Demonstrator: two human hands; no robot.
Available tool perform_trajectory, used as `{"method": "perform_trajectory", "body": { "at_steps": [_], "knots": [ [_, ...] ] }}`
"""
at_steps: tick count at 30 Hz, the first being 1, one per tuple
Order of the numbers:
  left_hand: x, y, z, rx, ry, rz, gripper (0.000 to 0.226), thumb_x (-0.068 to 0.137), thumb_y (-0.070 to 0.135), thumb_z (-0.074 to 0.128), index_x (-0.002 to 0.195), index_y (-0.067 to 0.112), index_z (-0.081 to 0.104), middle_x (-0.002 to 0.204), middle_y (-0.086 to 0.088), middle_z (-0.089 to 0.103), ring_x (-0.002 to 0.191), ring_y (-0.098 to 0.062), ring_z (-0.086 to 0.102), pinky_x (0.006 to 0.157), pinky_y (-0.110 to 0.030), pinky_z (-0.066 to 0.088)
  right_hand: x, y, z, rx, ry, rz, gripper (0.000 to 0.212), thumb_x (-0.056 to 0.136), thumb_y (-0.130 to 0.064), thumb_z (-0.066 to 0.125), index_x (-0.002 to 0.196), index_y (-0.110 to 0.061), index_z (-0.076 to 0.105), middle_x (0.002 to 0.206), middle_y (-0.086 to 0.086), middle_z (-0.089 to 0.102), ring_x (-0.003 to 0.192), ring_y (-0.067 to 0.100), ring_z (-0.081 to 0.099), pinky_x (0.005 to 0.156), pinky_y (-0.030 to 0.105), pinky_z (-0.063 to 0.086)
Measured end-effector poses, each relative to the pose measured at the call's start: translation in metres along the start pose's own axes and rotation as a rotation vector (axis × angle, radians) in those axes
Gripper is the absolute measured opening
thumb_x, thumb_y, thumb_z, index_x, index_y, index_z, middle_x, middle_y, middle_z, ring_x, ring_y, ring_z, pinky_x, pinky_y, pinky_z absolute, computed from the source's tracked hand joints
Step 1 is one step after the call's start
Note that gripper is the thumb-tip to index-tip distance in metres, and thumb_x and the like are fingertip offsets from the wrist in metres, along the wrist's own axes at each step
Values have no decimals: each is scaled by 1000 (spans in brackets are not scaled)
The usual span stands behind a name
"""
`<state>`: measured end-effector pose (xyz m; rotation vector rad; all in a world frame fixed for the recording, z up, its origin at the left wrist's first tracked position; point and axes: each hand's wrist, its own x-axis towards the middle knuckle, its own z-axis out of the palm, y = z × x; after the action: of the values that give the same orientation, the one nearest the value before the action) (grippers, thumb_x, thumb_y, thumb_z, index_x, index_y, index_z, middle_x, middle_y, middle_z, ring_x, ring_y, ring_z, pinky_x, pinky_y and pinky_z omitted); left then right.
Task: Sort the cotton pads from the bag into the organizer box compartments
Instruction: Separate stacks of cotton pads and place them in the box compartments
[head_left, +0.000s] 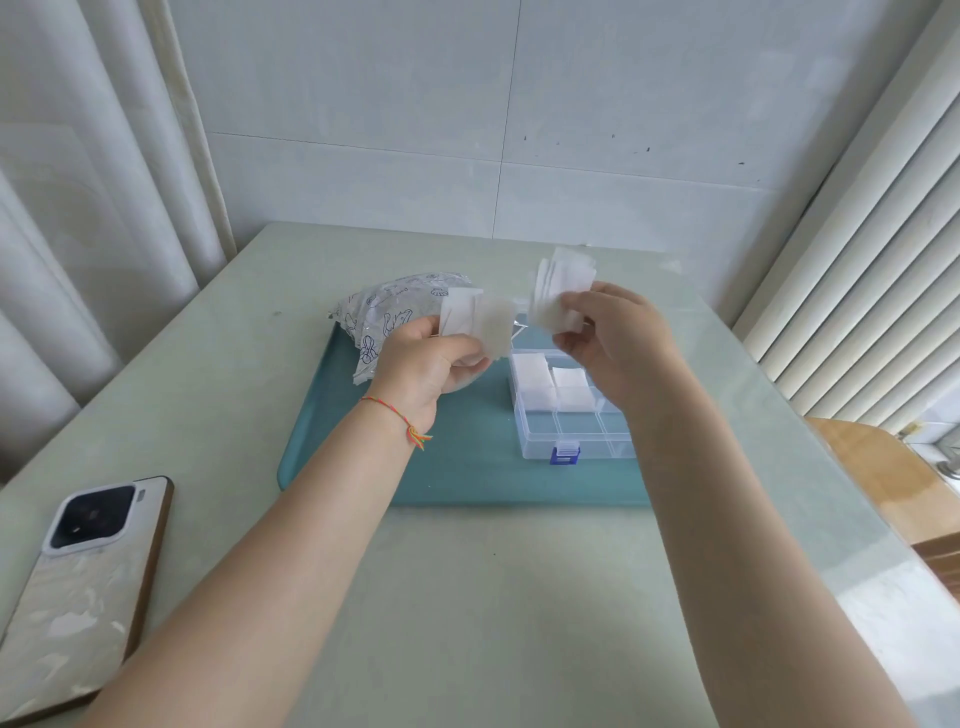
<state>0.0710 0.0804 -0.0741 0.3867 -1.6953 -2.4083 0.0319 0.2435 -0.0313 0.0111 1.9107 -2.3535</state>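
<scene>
A: How are the cotton pads (563, 283) expected to handle?

B: Light, soft and floppy, it is judged; easily fanned apart or dropped; best pinched at an edge, several together.

A: And the hands?

B: A fanned bunch is pinched by the right hand (613, 338) above the organizer box (571, 415); a few more pads are gripped by the left hand (431, 364), fingers curled; the bag (389, 312) lies on the tray (467, 467); some far compartments are already filled, the near ones are seen empty.
</scene>
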Motion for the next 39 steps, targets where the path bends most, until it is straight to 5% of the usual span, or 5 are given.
{"method": "perform_trajectory", "body": {
  "at_steps": [8, 16, 24, 30, 39],
  "knots": [
    [-4, -1, 1, 118, -103, -67, 18, 84, 1, 69, 101, 8, 68, 87, -12, 72, 70, -21, 70, 63, -27, 59, -2, 20, 14, -109, -41, 84, 10, 90, -3, 55, 83, -7, 60, 80, 9, 61, 74, 21, 59, 74, 33, 51],
    [-2, 1, -3, 93, -41, -53, 10, 90, 0, 62, 98, 4, 68, 90, -18, 72, 67, -25, 72, 61, -28, 59, 10, 23, 4, -118, 115, 17, 12, 87, 2, 57, 90, -7, 64, 84, 9, 63, 75, 20, 59, 66, 28, 51],
    [-3, 6, -1, 60, -32, -13, 10, 92, -1, 58, 97, 6, 62, 93, -17, 73, 77, -31, 73, 73, -37, 61, 2, 20, 11, 24, -111, 58, 8, 92, -3, 59, 86, -8, 63, 75, 4, 66, 68, 16, 61, 66, 26, 49],
    [-7, 10, 1, 67, -148, -31, 17, 98, 3, 48, 105, 3, 63, 97, -21, 73, 79, -31, 74, 67, -33, 61, 5, 29, 11, -49, -56, 95, 6, 91, -7, 60, 86, -10, 60, 76, 2, 62, 71, 18, 60, 68, 29, 48],
    [0, 3, -1, 321, 80, 91, 7, 86, 5, 60, 91, 4, 65, 84, -14, 68, 71, -30, 74, 63, -37, 62, 5, 36, 18, -37, -92, 65, 2, 91, -3, 59, 90, -4, 59, 94, 14, 64, 86, 26, 62, 73, 29, 56]
  ]
}}
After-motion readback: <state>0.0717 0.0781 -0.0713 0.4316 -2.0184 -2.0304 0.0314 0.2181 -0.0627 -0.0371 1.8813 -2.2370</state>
